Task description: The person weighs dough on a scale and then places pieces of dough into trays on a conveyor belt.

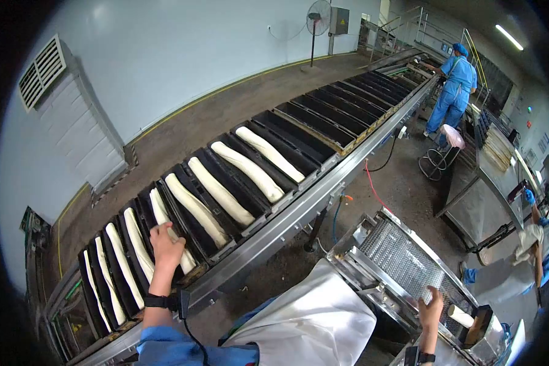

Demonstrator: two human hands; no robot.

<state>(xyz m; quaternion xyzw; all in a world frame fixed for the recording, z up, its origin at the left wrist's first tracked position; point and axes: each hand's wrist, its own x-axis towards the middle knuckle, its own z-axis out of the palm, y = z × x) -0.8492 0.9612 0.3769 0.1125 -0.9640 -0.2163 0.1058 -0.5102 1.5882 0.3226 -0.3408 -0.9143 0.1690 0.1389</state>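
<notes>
My left hand (166, 246) rests on a long white dough roll (188, 261) in a black trough, its fingers bent over the roll. Other dough rolls (196, 210) lie in the neighbouring black troughs (222, 183), one to a trough. At the lower right, my right hand (430, 306) hovers over the metal mesh belt (402, 256), fingers curled apart with nothing between them. Just right of it, a short dough piece (460, 316) lies at the belt's end, beside a dark brown block (479, 323).
A steel conveyor rail (323, 194) runs diagonally past me, with more black troughs (348, 100) farther up. A person in blue (456, 79) stands at its far end. Another person (534, 244) is at the right by a metal table (485, 177). A stool (450, 137) stands between.
</notes>
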